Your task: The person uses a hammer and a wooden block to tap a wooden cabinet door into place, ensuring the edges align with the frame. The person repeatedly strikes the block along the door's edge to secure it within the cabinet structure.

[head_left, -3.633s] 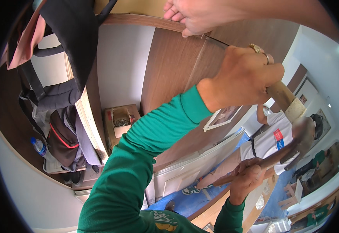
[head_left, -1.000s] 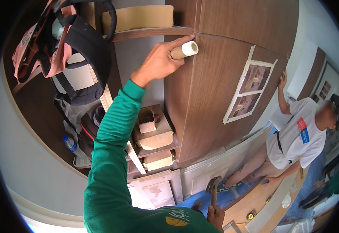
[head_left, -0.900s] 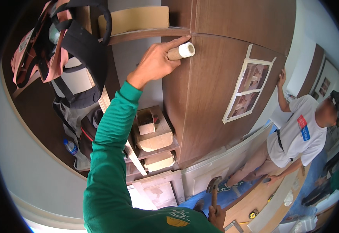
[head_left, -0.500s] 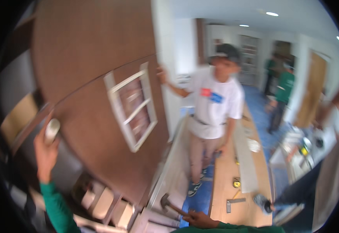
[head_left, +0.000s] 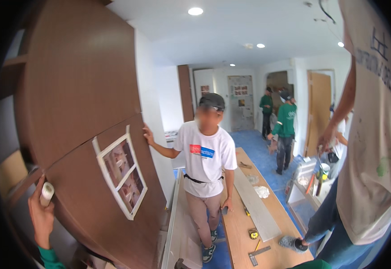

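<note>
My left hand [head_left: 42, 219] is raised at the left, beside the edge of a large brown wood panel [head_left: 88, 94]. It grips a short pale cylinder [head_left: 47, 193], whose kind I cannot make out, while the index finger stretches up along the panel's edge. Below, only a hammer's head [head_left: 180, 264] shows at the lower edge of the picture. My right hand is out of view; just a green sleeve [head_left: 314, 265] appears at the bottom. Photo sheets [head_left: 123, 172] are fixed to the panel with pale tape.
A person in a white T-shirt [head_left: 206, 152] stands ahead, one hand by the panel. On the long wooden board [head_left: 236, 228] lie a tape measure [head_left: 253, 233], a try square [head_left: 259, 256] and a grey plank [head_left: 256, 206]. Another person [head_left: 370, 134] steps onto it from the right.
My view has tilted up and turned right, so the scene has shifted. My right hand, which held the hammer, has left the picture. My left hand still grips the pale cylinder.
</note>
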Demonstrator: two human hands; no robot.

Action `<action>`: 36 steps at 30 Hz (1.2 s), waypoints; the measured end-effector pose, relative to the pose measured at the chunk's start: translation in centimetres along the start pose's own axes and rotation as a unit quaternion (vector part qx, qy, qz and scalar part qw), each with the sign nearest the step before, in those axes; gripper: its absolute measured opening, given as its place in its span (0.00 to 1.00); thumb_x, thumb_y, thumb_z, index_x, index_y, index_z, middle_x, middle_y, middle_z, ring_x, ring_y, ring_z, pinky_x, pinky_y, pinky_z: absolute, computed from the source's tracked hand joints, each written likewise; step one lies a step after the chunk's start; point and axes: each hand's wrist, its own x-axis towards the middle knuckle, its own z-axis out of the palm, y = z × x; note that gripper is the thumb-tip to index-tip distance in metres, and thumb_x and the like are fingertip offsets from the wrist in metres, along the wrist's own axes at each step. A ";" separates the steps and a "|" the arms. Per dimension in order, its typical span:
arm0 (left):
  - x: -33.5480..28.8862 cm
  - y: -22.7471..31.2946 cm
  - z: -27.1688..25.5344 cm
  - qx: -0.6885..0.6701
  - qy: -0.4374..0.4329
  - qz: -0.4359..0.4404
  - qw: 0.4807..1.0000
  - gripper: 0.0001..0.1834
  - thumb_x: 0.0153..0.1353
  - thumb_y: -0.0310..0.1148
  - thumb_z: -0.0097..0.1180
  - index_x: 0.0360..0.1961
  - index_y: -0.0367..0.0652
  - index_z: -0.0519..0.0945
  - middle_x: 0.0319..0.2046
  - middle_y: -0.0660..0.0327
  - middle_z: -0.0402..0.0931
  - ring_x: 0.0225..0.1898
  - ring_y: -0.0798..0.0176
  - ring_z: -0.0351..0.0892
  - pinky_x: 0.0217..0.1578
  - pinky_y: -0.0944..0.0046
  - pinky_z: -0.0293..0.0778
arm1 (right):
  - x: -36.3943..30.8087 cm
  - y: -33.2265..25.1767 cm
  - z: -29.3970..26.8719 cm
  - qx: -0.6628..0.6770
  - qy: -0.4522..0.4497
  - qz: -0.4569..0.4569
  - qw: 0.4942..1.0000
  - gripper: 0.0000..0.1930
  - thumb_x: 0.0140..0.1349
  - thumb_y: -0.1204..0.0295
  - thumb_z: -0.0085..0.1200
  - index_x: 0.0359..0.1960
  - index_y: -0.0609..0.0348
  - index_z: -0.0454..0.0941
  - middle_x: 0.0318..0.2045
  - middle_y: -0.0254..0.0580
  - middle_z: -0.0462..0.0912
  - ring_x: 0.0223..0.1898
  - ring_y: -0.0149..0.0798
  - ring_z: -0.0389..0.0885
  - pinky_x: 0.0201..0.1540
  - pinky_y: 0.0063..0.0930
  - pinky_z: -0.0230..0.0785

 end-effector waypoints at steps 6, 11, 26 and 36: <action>0.9 0.7 4.1 -0.024 0.007 0.051 0.998 0.43 0.56 0.20 0.60 0.76 0.57 0.78 0.56 0.41 0.86 0.53 0.28 0.84 0.55 0.46 0.81 | -2.9 4.2 0.5 -0.023 0.041 0.042 0.998 0.25 0.78 0.49 0.58 0.47 0.65 0.84 0.27 0.51 0.85 0.30 0.48 0.83 0.36 0.47 0.74; -0.3 0.0 1.8 0.034 0.015 0.017 0.999 0.38 0.57 0.29 0.64 0.73 0.57 0.80 0.38 0.39 0.87 0.39 0.29 0.85 0.43 0.41 0.81 | -2.6 -1.1 -0.6 -0.039 -0.009 0.044 0.998 0.29 0.76 0.47 0.58 0.44 0.69 0.83 0.28 0.65 0.87 0.32 0.64 0.89 0.39 0.51 0.80; -0.1 0.2 1.1 0.100 -0.037 -0.025 0.994 0.44 0.55 0.24 0.63 0.76 0.63 0.78 0.28 0.42 0.83 0.26 0.35 0.80 0.34 0.46 0.79 | -1.0 -2.7 -0.6 -0.048 -0.021 -0.040 0.998 0.27 0.79 0.51 0.58 0.33 0.68 0.80 0.20 0.44 0.81 0.23 0.35 0.79 0.29 0.41 0.70; -0.2 1.5 1.2 0.093 -0.035 -0.029 0.995 0.41 0.58 0.27 0.64 0.76 0.62 0.78 0.32 0.39 0.85 0.35 0.29 0.84 0.41 0.40 0.80 | -0.9 -0.6 -1.3 -0.094 -0.066 -0.031 0.993 0.29 0.78 0.44 0.56 0.47 0.65 0.82 0.28 0.59 0.84 0.33 0.58 0.84 0.37 0.50 0.76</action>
